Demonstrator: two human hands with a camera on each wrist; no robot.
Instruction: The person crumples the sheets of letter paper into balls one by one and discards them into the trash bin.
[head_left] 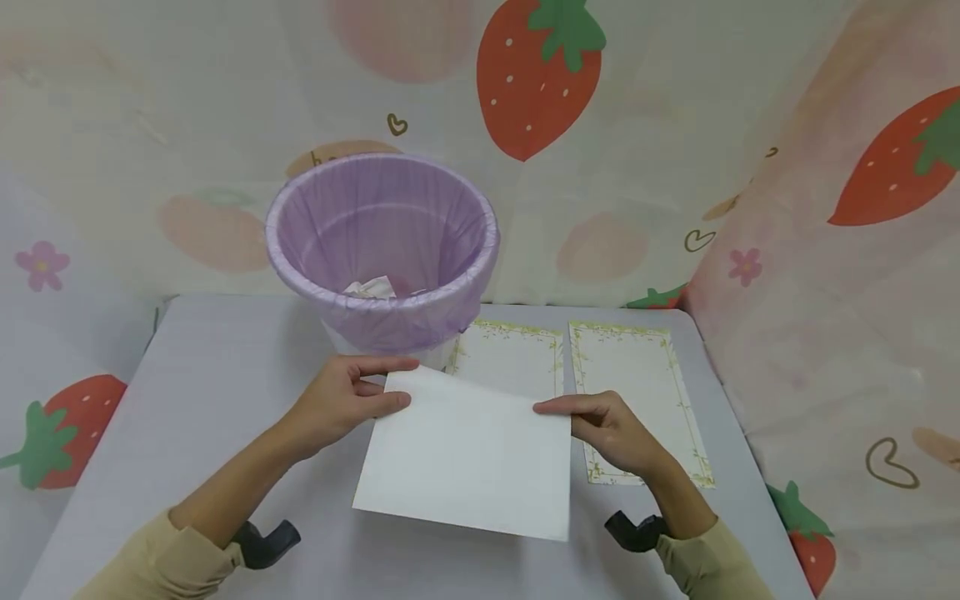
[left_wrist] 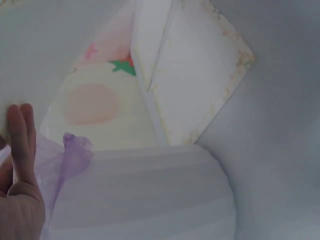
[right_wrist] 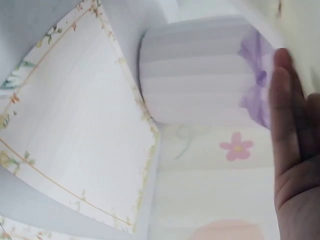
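A plain white sheet of paper (head_left: 465, 458) is held up above the table, its lower edge tilted toward me. My left hand (head_left: 337, 404) pinches its upper left corner between thumb and fingers. At the upper right corner, the thumb and fingers of my right hand (head_left: 611, 429) grip the same sheet. Behind it lie two sheets with floral borders: one bordered sheet (head_left: 517, 358) partly covered by the held paper, and another bordered sheet (head_left: 637, 392) beneath the right hand. In the wrist views, the left hand (left_wrist: 22, 165) and right hand (right_wrist: 290, 135) show extended fingers along the paper.
A bin with a purple liner (head_left: 405, 325) stands at the back of the table (head_left: 225, 358), just beyond the left hand. Crumpled white paper (head_left: 372, 288) lies inside it. Strawberry-printed cloth (head_left: 660, 125) hangs behind and at both sides.
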